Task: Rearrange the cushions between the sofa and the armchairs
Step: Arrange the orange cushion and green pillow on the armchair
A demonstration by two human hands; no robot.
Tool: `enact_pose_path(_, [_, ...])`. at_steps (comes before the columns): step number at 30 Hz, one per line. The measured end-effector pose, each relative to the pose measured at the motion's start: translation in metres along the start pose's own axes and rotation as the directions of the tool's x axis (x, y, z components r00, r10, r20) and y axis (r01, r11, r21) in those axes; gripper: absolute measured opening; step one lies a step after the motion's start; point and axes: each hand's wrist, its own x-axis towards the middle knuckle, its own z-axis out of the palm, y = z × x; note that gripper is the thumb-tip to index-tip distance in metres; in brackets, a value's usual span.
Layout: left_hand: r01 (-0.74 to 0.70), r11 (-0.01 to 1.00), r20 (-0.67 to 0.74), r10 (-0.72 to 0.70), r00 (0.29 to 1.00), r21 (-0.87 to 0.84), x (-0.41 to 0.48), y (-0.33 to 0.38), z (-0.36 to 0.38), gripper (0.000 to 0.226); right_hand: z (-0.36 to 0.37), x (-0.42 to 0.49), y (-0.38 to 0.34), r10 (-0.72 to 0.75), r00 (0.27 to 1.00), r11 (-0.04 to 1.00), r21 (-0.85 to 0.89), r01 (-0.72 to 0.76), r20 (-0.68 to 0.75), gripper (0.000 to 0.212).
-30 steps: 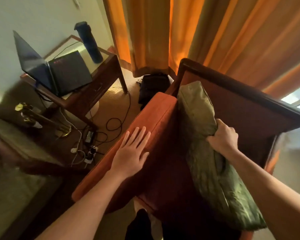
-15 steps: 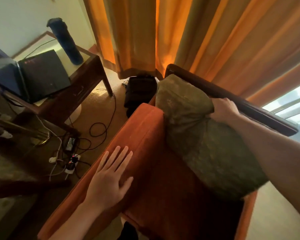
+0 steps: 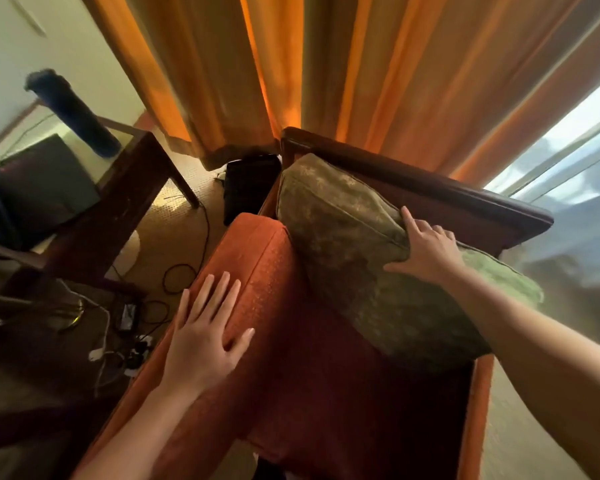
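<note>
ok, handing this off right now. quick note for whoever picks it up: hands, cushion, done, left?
Left hand: flat and open on the orange armrest, holding nothing.
Right hand: open, fingers spread, pressing on the green cushion; no closed grip visible.
Cushion: inside the armchair, leaning against the dark wooden backrest, tilted, lower edge down toward the seat.
Done: this cushion is in the armchair.
Left: let go once it sits right. No other cushions, sofa or second armchair are in view, so the rest cannot be judged.

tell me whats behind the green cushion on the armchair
Behind the green cushion rises the armchair's dark wooden backrest, with orange curtains beyond. The right hand presses its top edge. The backrest's lower part is hidden.
</note>
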Motion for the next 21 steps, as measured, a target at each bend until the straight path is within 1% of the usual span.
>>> enact_pose_path(3, [0.149, 0.989, -0.014, -0.149, 0.989, -0.007, -0.006, -0.001, 0.002, 0.081, 0.002, -0.005, -0.006, -0.004, 1.000, 0.999, -0.055, 0.004, 0.001, 0.137])
enact_pose_path(5, [0.242, 0.970, 0.035, -0.243, 0.969, 0.021, -0.009, -0.005, 0.002, 0.086, 0.007, -0.009, -0.016, -0.004, 1.000, 0.996, -0.086, 0.003, -0.014, 0.137])
enact_pose_path(6, [0.259, 0.965, 0.066, -0.262, 0.963, 0.043, -0.009, -0.008, 0.003, 0.091, 0.010, -0.011, -0.021, -0.008, 1.000, 0.996, -0.089, 0.006, -0.022, 0.132])
enact_pose_path(7, [0.257, 0.964, 0.094, -0.262, 0.960, 0.059, -0.009, -0.011, 0.003, 0.095, 0.014, -0.014, -0.027, -0.017, 0.999, 0.996, -0.086, 0.015, -0.033, 0.122])
enact_pose_path(10, [0.219, 0.973, 0.140, -0.227, 0.964, 0.066, -0.005, -0.020, 0.006, 0.100, 0.021, -0.026, -0.044, -0.027, 0.999, 0.998, -0.066, 0.025, -0.027, 0.079])
enact_pose_path(13, [0.222, 0.974, 0.140, -0.225, 0.964, 0.038, -0.003, -0.023, 0.002, 0.101, 0.017, -0.036, -0.058, 0.041, 0.999, 0.999, 0.014, -0.041, 0.023, 0.052])
enact_pose_path(15, [0.273, 0.961, 0.159, -0.277, 0.948, 0.044, -0.011, -0.021, -0.001, 0.105, 0.007, -0.040, -0.064, 0.073, 0.996, 0.996, 0.045, -0.075, 0.050, 0.042])
enact_pose_path(17, [0.347, 0.937, 0.189, -0.347, 0.919, 0.037, -0.023, -0.023, -0.002, 0.111, -0.004, -0.048, -0.072, 0.078, 0.995, 0.994, 0.071, -0.082, 0.059, 0.036])
enact_pose_path(19, [0.371, 0.929, 0.208, -0.361, 0.909, -0.009, -0.028, -0.030, -0.005, 0.113, -0.011, -0.060, -0.082, 0.089, 0.995, 0.991, 0.096, -0.094, 0.054, 0.032])
enact_pose_path(21, [0.359, 0.932, 0.221, -0.342, 0.913, -0.044, -0.025, -0.039, -0.010, 0.108, -0.018, -0.074, -0.094, 0.110, 0.993, 0.985, 0.131, -0.116, 0.053, 0.029])
